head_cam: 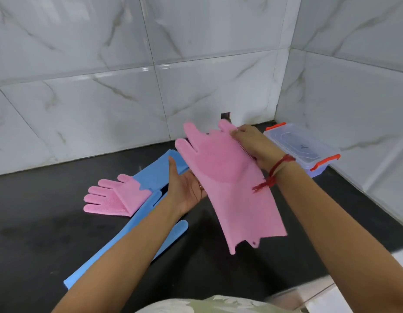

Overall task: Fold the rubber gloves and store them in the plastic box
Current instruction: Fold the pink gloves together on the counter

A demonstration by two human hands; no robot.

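A pink rubber glove (227,184) is held in the air above the black counter, fingers pointing away, cuff hanging toward me. My right hand (254,145) pinches its far edge near the fingers. My left hand (187,186) supports it from underneath, palm up, fingers hidden behind the glove. A second pink glove (114,199) lies folded on the counter at the left, resting on blue gloves (128,224) that stretch diagonally. The clear plastic box (302,147) with orange clips stands closed in the right corner.
The black counter (38,222) meets white marble-patterned wall tiles (105,75) at the back and on the right. A small dark hole (225,115) shows in the back wall behind the held glove. A white surface (354,297) borders the counter at the lower right.
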